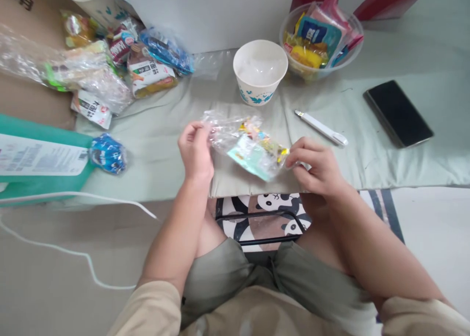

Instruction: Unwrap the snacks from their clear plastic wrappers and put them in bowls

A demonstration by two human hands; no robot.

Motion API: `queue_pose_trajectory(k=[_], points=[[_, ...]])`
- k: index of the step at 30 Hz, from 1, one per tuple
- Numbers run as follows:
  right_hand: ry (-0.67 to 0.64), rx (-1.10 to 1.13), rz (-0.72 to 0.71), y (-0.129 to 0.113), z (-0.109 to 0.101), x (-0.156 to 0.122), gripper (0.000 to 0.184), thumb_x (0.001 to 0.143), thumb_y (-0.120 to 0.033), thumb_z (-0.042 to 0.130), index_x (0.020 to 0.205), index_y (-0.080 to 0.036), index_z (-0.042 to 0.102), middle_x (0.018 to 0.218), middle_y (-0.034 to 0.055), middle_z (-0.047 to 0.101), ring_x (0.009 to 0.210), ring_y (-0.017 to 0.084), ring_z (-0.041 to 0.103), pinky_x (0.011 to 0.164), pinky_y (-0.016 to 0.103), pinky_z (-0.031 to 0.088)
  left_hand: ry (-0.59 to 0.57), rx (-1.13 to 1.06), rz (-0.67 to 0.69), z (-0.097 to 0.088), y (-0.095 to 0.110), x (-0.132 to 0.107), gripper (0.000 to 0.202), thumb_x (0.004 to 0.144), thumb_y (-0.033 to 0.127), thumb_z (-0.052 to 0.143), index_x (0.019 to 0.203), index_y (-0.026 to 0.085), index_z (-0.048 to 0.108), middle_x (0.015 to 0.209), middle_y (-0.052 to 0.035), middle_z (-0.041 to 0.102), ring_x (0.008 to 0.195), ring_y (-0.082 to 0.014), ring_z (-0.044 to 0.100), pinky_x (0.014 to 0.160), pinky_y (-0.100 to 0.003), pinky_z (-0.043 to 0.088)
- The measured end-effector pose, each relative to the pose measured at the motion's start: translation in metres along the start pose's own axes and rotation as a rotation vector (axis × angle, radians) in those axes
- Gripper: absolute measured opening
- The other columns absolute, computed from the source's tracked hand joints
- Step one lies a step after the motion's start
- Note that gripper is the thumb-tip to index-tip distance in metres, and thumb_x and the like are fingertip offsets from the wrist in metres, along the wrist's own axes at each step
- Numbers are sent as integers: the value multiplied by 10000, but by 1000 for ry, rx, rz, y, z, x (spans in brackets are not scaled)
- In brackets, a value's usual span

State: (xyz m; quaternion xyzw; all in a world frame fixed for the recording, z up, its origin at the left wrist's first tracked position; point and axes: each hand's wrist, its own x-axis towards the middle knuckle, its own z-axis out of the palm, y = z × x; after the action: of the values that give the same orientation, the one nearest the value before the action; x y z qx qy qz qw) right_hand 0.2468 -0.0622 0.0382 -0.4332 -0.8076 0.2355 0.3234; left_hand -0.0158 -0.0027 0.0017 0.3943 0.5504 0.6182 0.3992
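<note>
The left hand (196,150) and right hand (315,166) are each pinching an end of the clear snack bag (253,152), holding it over the front edge of the surface (165,130). It is probably handling light, crinkly and slippery, so the film ends are offering the surest hold.

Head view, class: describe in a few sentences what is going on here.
A seated person holds a clear plastic bag of snacks in both hands over the near edge of the cloth-covered table. The left hand pinches its left end, the right hand its right corner. Behind it stand a white paper cup and a clear bowl of packets.
</note>
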Motion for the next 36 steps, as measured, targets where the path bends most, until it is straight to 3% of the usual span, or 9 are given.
queue_pose_trajectory(k=[3, 7, 10, 15, 22, 26, 30, 33, 36], points=[[-154, -38, -53, 0, -1, -2, 263, 882, -248, 429, 847, -186, 682, 798, 55, 693, 684, 167, 619, 769, 360, 454, 50, -57, -74, -8, -2, 8, 220, 888, 443, 605, 912, 225, 587, 899, -35, 641, 777, -143, 639, 628, -238, 480], [-268, -266, 59, -5, 8, -1, 489, 996, -348, 322, 1040, -169, 775, 566, 20, 593, 519, 151, 469, 774, 370, 407, -90, 170, 102, -7, -1, -1, 386, 862, 563, 677, 1103, 263, 637, 1140, -68, 618, 1006, -195, 642, 800, -291, 543], [-388, -429, 110, -12, 16, 3, 492, 961, -330, 374, 1236, -246, 773, 567, 30, 605, 518, 168, 448, 685, 351, 345, -244, 441, 242, -2, 2, -11, 386, 795, 431, 773, 1132, 267, 682, 1266, -74, 571, 1184, -241, 601, 979, -364, 541], [-423, -591, 380, -25, 19, 10, 528, 962, -401, 426, 1429, -310, 654, 659, 52, 683, 543, 200, 499, 584, 332, 222, -318, 623, 225, -6, 4, -10, 65, 760, 156, 683, 769, 204, 641, 1292, -80, 571, 1323, -263, 556, 1150, -410, 464], [-118, -542, 704, -22, 21, 17, 569, 914, -458, 588, 1453, -275, 583, 824, 48, 738, 691, 234, 605, 616, 315, 337, -322, 452, 106, -14, 9, -7, 410, 757, 182, 676, 591, 210, 301, 975, -55, 648, 1143, -233, 660, 966, -355, 534], [174, -635, 519, -11, 27, 20, 316, 960, -287, 525, 1212, -246, 711, 1042, 100, 722, 885, 253, 626, 750, 361, 413, -349, 420, -3, -9, 11, -10, 342, 658, 140, 728, 827, 232, 444, 1092, -23, 680, 862, -133, 678, 694, -247, 496], [42, -566, 210, -5, 34, 26, 334, 994, -185, 448, 1143, -282, 730, 1231, 72, 716, 1064, 258, 608, 891, 387, 401, -378, 305, -74, -6, 13, -11, 370, 698, 126, 665, 984, 253, 468, 1006, 14, 738, 529, -43, 482, 558, -214, 413], [-42, -519, 246, -5, 37, 32, 411, 976, -203, 488, 1355, -250, 638, 1371, 103, 675, 1168, 294, 590, 918, 405, 392, -407, 273, -61, -7, 14, -11, 293, 714, 118, 627, 953, 247, 519, 942, 9, 761, 510, -58, 474, 521, -224, 377], [-44, -491, 356, -6, 36, 37, 391, 964, -250, 519, 1332, -223, 650, 1213, 132, 739, 1101, 319, 623, 904, 427, 385, -358, 290, 5, -9, 13, -9, 231, 717, 88, 588, 897, 231, 576, 919, -6, 769, 670, -106, 628, 573, -234, 409]])
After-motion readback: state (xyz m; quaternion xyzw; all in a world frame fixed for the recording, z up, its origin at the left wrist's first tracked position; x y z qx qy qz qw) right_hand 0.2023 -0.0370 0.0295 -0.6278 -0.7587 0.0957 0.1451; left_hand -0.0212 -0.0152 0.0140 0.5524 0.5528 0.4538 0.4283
